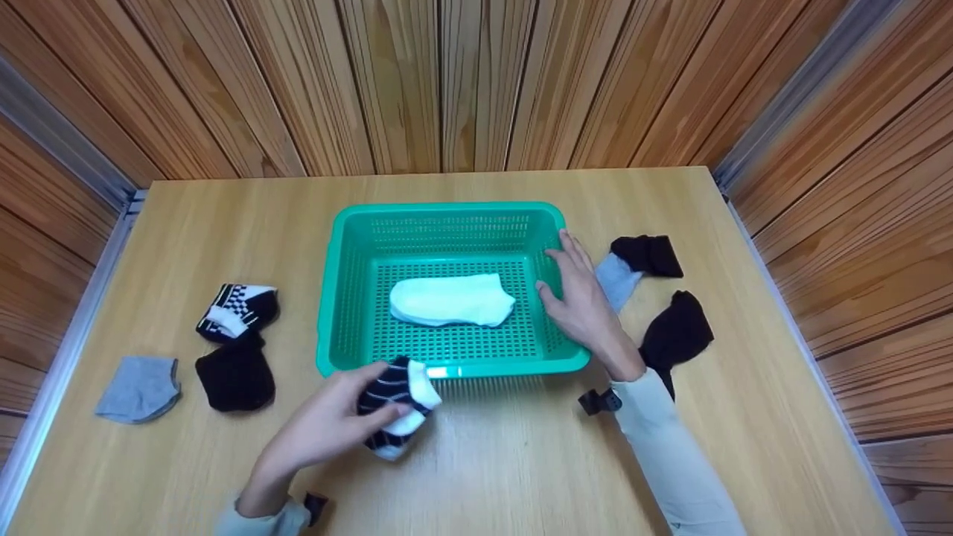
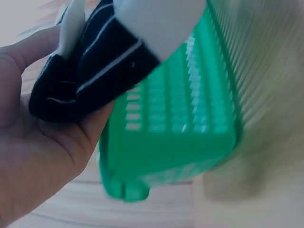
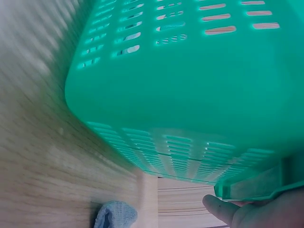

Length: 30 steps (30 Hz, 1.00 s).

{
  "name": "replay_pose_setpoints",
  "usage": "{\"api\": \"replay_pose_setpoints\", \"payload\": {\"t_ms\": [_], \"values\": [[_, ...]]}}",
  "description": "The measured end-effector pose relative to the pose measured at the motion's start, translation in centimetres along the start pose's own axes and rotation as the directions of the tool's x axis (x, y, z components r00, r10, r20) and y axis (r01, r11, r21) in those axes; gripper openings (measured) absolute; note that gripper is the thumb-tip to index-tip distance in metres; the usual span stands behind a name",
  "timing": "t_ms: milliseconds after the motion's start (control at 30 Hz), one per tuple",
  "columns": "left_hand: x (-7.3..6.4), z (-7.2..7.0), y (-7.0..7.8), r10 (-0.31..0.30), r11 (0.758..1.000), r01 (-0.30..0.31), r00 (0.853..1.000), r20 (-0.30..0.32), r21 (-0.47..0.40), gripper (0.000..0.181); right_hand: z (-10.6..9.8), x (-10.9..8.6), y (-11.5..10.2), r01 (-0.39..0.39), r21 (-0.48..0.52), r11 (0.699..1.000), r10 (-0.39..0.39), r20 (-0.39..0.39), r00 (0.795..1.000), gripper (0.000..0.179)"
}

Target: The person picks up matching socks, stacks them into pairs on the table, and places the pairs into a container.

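Observation:
My left hand [image 1: 335,417] pinches a folded black-and-white striped sock [image 1: 398,409] between thumb and fingers, just at the near rim of a green plastic basket [image 1: 476,368]. In the left wrist view the striped sock [image 2: 104,66] covers part of the basket's side. Inside the basket, a white sock [image 1: 450,299] lies flat on the slotted bottom. My right hand [image 1: 584,301] holds the basket's right rim, with some fingers inside it; in the right wrist view one finger [image 3: 218,209] shows outside, below the rim.
Left of the basket lie a checkered black-and-white sock [image 1: 238,311], a black sock [image 1: 235,374] and a grey sock [image 1: 138,389]. On the right are a black sock [image 1: 648,255], a light blue-grey sock [image 1: 617,280] and another black sock [image 1: 677,327]. Wooden panels [image 1: 476,89] stand behind the table.

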<state>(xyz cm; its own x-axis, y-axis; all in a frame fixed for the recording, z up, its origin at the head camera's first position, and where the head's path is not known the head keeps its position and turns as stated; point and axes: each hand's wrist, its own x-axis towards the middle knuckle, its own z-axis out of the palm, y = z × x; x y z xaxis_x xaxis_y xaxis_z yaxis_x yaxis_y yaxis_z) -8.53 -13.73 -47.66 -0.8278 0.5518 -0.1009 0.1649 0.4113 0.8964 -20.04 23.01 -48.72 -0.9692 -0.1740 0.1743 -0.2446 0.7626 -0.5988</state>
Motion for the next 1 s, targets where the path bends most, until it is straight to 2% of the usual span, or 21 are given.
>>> {"api": "replay_pose_setpoints", "payload": {"t_ms": [100,167,300,367,533,733,833,900,1000], "values": [[0.5,1.5,-0.4,0.032,0.999,-0.032,0.999,0.023,0.000,0.031,-0.1,0.0,0.0,0.000,0.023,1.000,0.000,-0.018,1.000,0.053],[0.8,2.6,-0.6,0.025,1.000,-0.025,0.999,0.043,-0.011,0.034,-0.1,-0.1,0.0,0.001,0.042,0.999,0.001,-0.043,0.999,0.050],[1.3,4.2,-0.9,-0.066,0.997,0.068,0.995,0.077,-0.024,0.048,0.0,-0.1,0.1,0.011,0.091,0.996,0.000,-0.112,0.994,0.042],[1.6,4.9,-1.0,-0.097,0.994,0.100,0.992,0.086,-0.032,0.049,0.1,-0.2,0.1,0.020,0.105,0.994,-0.005,-0.149,0.989,0.038],[1.9,6.2,-1.2,-0.147,0.988,0.150,0.987,0.063,-0.043,0.062,0.2,-0.2,0.1,0.039,0.128,0.991,-0.014,-0.193,0.981,0.035],[2.3,7.3,-1.3,-0.246,0.968,0.247,0.969,0.022,-0.056,0.075,-0.6,-1.0,-0.1,0.044,0.226,0.973,0.009,-0.229,0.973,0.032],[2.4,7.6,-1.3,-0.292,0.954,0.292,0.956,0.004,-0.073,0.083,-1.4,-2.0,-1.0,0.083,0.268,0.960,-0.002,-0.288,0.958,0.029],[2.5,7.7,-1.3,-0.309,0.947,0.308,0.951,0.000,-0.088,0.087,-1.9,-3.0,-1.8,0.119,0.273,0.955,-0.020,-0.340,0.940,0.027],[2.6,7.7,-1.3,-0.314,0.944,0.313,0.949,0.004,-0.101,0.092,-2.4,-5.0,-3.3,0.180,0.268,0.946,-0.043,-0.449,0.892,0.021]]}}
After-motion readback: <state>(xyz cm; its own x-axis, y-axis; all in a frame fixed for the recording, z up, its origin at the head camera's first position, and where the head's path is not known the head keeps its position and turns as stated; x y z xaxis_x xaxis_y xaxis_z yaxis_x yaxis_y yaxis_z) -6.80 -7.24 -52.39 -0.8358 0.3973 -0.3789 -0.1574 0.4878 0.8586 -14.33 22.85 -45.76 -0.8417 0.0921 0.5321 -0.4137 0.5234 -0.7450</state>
